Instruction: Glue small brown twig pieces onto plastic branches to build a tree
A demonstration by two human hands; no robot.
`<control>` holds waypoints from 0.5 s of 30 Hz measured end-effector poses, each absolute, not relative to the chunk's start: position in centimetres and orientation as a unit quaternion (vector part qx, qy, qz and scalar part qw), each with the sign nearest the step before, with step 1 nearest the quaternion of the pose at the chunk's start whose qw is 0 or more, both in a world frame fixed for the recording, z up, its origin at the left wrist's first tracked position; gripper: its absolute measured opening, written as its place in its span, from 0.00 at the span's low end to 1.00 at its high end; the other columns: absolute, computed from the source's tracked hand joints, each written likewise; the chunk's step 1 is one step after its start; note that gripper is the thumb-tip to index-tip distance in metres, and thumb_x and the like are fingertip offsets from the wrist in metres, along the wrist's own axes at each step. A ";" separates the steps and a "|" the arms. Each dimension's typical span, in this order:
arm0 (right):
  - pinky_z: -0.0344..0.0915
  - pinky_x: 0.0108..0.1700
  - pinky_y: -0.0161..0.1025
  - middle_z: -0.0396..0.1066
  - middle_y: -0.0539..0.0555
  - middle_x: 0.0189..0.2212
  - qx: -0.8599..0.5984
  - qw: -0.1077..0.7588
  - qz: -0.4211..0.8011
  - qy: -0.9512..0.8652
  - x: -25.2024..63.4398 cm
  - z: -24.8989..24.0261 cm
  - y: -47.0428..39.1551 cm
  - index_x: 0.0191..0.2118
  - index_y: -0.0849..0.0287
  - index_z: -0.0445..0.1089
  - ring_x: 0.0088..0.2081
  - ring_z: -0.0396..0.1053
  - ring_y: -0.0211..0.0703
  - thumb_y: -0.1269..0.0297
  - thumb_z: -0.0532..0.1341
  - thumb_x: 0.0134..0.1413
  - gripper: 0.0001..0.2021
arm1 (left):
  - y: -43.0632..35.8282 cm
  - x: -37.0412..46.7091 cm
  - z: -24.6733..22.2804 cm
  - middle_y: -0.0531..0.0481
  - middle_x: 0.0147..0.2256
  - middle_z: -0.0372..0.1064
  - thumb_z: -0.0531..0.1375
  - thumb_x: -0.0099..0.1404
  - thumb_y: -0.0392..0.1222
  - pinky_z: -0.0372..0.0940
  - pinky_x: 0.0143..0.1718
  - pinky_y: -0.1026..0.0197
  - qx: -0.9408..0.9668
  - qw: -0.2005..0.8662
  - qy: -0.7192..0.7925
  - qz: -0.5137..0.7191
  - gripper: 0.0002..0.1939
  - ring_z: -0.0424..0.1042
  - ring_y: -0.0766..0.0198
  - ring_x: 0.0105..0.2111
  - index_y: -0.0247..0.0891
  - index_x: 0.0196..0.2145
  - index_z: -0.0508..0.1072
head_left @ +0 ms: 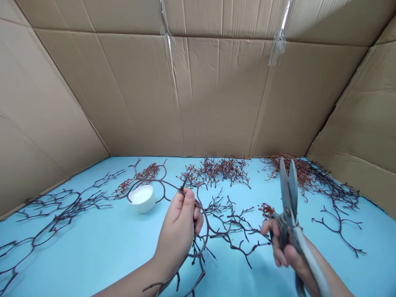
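Observation:
My left hand (182, 218) is closed around a dark brown artificial branch (206, 231) with curling, forked twigs. The branch spreads up to the left and down past my wrist. In my right hand (289, 251) is a pair of scissors (287, 210), held with the blades pointing up and slightly apart. The blades are away from the branch. Behind my left hand, a roll of white tape (142, 199) lies on the blue surface, partly crossed by the curling twigs.
Reddish-brown twig pieces (221, 170) lie along the back, with a larger tangled pile (291, 169) at the back right. Long dark branches (58, 218) stretch across the left side. A forked twig (340, 225) lies at right. Cardboard walls (216, 95) enclose the blue surface (102, 247).

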State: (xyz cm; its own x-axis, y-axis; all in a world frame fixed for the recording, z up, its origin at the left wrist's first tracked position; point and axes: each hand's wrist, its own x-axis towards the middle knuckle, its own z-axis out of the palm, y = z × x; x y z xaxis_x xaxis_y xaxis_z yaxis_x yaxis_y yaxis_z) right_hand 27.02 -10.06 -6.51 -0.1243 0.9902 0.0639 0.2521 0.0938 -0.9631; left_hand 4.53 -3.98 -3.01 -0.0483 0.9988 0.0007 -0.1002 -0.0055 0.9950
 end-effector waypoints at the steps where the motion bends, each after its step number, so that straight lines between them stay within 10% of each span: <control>1: 0.59 0.27 0.37 0.63 0.54 0.31 -0.519 0.429 0.427 -0.604 26.5 -6.4 -9.4 0.38 0.56 0.57 0.23 0.56 0.36 0.40 0.53 0.46 0.23 | -4.3 4.7 -3.1 0.62 0.18 0.51 0.47 0.63 0.54 0.50 0.16 0.70 0.454 0.512 0.478 0.552 0.17 0.53 0.75 0.13 0.40 0.25 0.53; 4: 0.59 0.24 0.34 0.63 0.57 0.41 -0.501 0.430 0.489 -0.570 24.6 -5.8 -7.7 0.36 0.56 0.54 0.22 0.58 0.33 0.42 0.58 0.42 0.23 | -5.6 5.2 -3.0 0.63 0.18 0.51 0.47 0.63 0.55 0.51 0.16 0.71 0.422 0.509 0.452 0.599 0.15 0.55 0.75 0.13 0.41 0.27 0.54; 7: 0.56 0.19 0.30 0.65 0.49 0.26 -0.433 0.399 0.610 -0.530 23.1 -5.1 -7.0 0.32 0.56 0.53 0.18 0.54 0.30 0.45 0.63 0.36 0.25 | -6.6 5.2 -2.0 0.63 0.17 0.53 0.46 0.63 0.55 0.53 0.16 0.70 0.449 0.501 0.457 0.582 0.14 0.57 0.73 0.13 0.42 0.30 0.55; 15: 0.56 0.20 0.30 0.59 0.45 0.20 -0.383 0.373 0.628 -0.566 25.1 -3.5 -8.2 0.30 0.58 0.57 0.20 0.56 0.31 0.54 0.63 0.41 0.17 | -8.7 0.4 -0.7 0.51 0.21 0.69 0.50 0.59 0.54 0.59 0.26 0.65 0.702 0.459 0.530 0.123 0.19 0.67 0.62 0.23 0.39 0.22 0.70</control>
